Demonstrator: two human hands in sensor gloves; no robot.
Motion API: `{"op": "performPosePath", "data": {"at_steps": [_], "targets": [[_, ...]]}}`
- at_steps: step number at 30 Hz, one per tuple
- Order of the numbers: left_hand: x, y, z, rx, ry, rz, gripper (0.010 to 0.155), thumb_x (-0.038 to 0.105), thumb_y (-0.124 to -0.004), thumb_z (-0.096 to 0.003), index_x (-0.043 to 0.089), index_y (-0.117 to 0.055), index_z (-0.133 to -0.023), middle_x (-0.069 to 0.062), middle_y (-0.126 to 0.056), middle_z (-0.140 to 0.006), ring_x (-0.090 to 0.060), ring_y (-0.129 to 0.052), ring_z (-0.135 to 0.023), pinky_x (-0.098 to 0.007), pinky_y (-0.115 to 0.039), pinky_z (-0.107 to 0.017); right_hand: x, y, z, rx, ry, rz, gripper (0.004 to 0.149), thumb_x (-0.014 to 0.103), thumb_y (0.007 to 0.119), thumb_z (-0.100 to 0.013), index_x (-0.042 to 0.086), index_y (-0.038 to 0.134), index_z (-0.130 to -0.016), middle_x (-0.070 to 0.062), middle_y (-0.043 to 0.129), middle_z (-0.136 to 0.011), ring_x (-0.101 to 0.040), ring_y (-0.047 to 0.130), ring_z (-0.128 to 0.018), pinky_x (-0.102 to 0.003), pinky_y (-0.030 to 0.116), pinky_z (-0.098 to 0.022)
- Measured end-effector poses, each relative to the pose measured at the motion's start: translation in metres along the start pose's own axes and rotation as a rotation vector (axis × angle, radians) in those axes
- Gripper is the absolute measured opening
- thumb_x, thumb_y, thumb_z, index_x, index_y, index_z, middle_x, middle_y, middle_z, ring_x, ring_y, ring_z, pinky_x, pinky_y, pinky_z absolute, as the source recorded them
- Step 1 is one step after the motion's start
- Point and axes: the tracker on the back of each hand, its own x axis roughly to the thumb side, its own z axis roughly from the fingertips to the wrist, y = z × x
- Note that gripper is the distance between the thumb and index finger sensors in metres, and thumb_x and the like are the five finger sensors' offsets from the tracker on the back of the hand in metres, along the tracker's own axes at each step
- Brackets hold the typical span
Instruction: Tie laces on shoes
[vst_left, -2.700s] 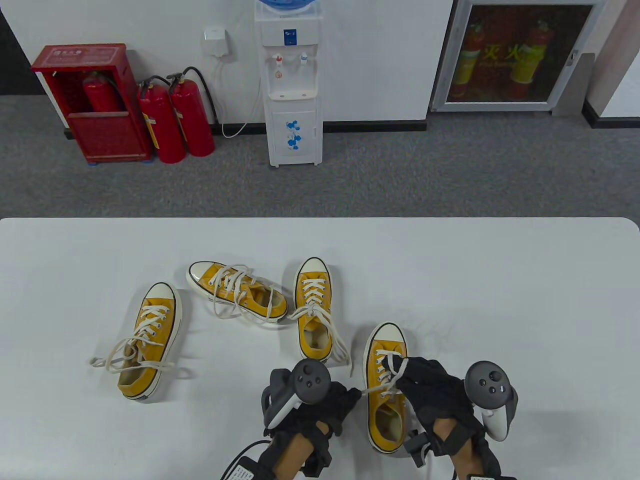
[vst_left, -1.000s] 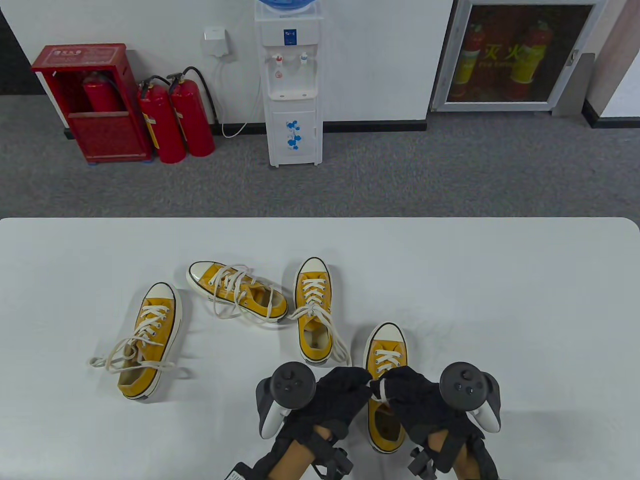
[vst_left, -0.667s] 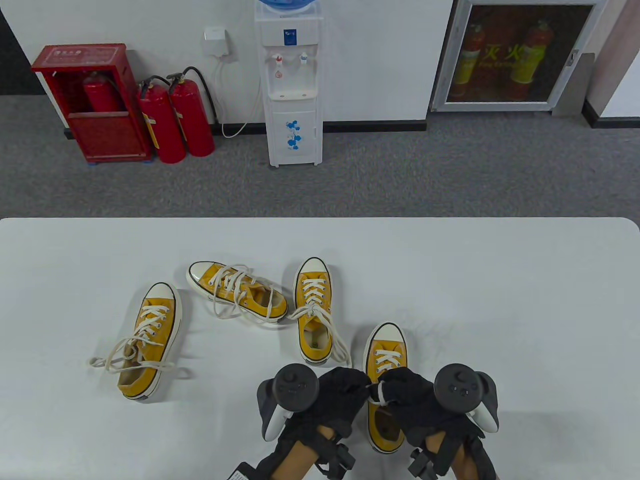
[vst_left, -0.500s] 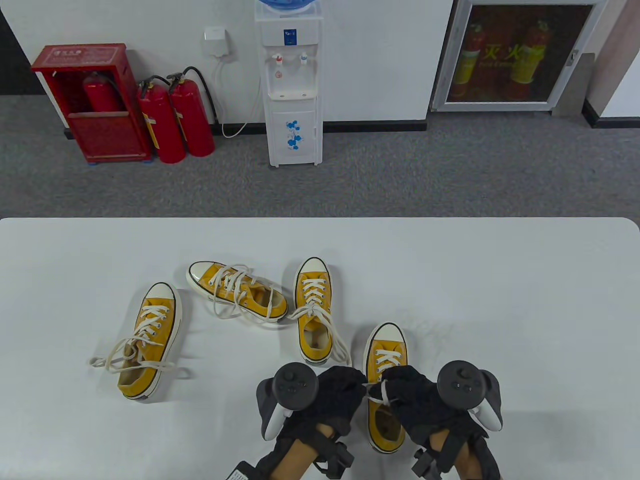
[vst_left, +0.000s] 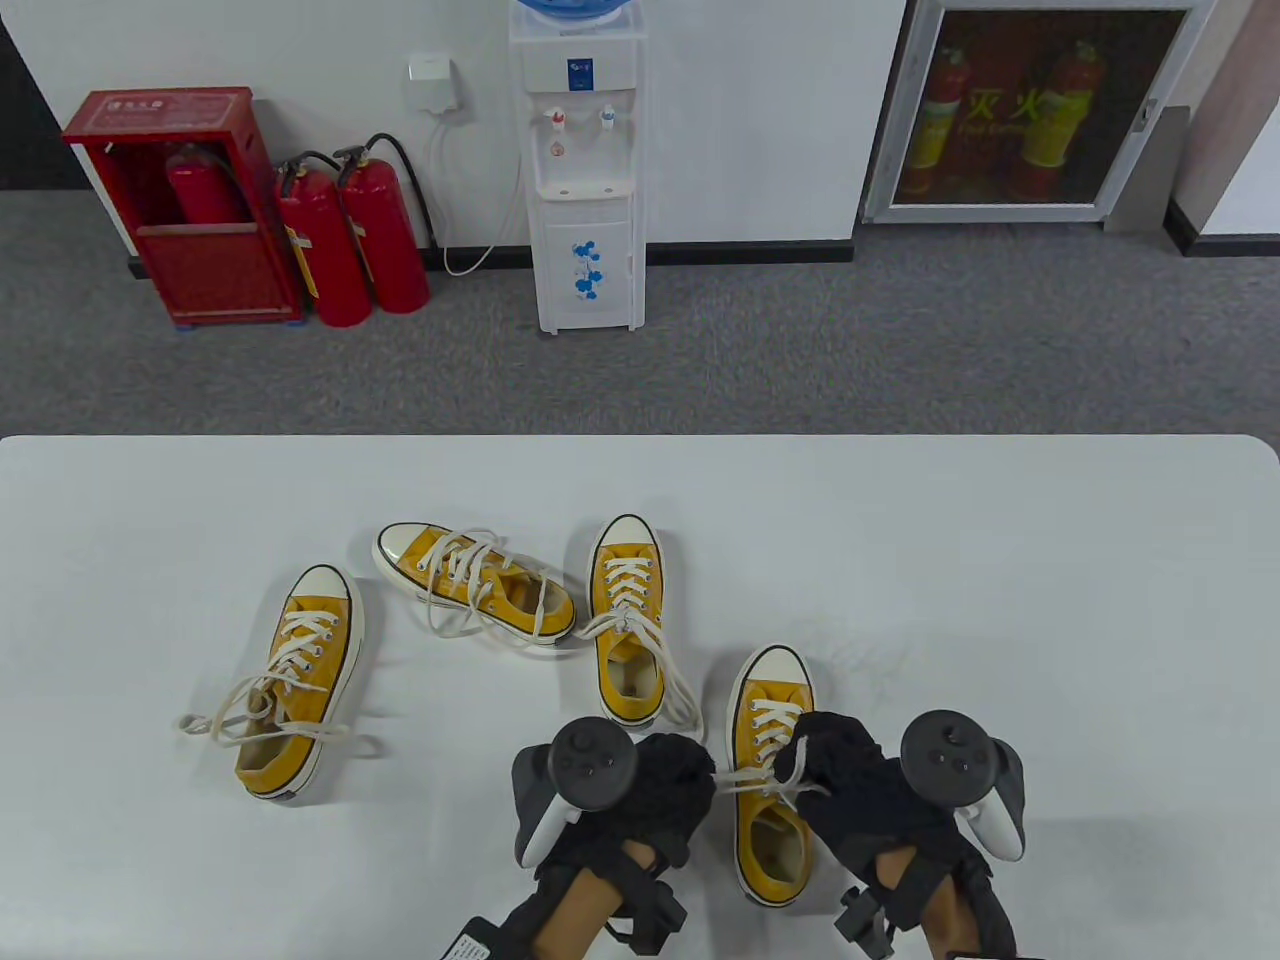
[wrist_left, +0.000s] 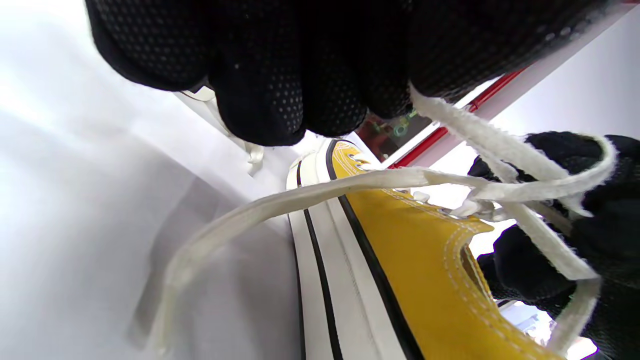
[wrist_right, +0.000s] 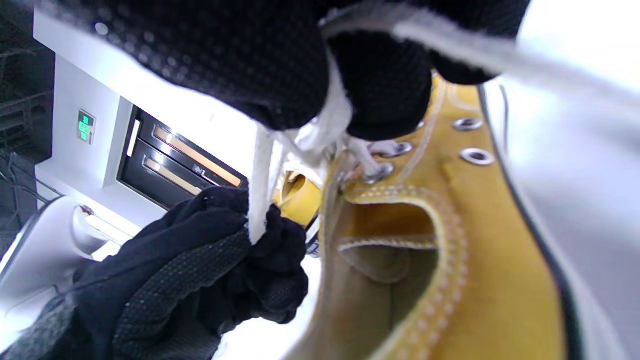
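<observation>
**Both hands gripping laces over the nearest shoe**

The yellow shoe (vst_left: 772, 775) is sitting at the desk's (vst_left: 1000, 560) near edge, toe pointing away. The left hand (vst_left: 668, 790) is pinching one white lace (vst_left: 745, 780) stretched sideways. The right hand (vst_left: 850, 785) is gripping the other lace, looped around its fingers (wrist_left: 595, 200). Three more yellow shoes (vst_left: 470, 580) are lying farther left.

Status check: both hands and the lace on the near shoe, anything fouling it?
Left hand pinches one lace end, pulled taut. Right hand grips the other strand over the near shoe. Knot not finished. Three other yellow shoes sit apart; nothing fouling.
</observation>
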Motion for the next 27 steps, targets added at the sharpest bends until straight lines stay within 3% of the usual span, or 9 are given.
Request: {"op": "performPosePath", "data": {"at_steps": [16, 27], "targets": [[-0.007, 0.005, -0.002, -0.014, 0.031, -0.008, 0.038, 0.046, -0.082, -0.0469, 0.029, -0.085, -0.081, -0.002, -0.094, -0.085, -0.028, -0.101, -0.062, -0.057, -0.078, -0.056, -0.008, -0.005, -0.001, 0.019, 0.073, 0.04, 0.039, 0.018, 0.092, -0.039, 0.015, 0.073, -0.073, -0.012, 0.053, -0.095, -0.022, 0.093, -0.058, -0.056, 0.07, -0.059], [-0.017, 0.014, -0.003, -0.004, 0.066, -0.039, 0.038, 0.046, -0.082, -0.0469, 0.028, -0.086, -0.08, -0.003, -0.095, -0.084, -0.028, -0.102, -0.061, -0.057, -0.079, -0.055, -0.023, -0.028, 0.006, -0.109, 0.128, 0.034, 0.041, 0.015, 0.089, -0.037, 0.017, 0.075, -0.075, -0.009, 0.057, -0.095, -0.022, 0.09, -0.052, -0.057, 0.067, -0.059]]}}
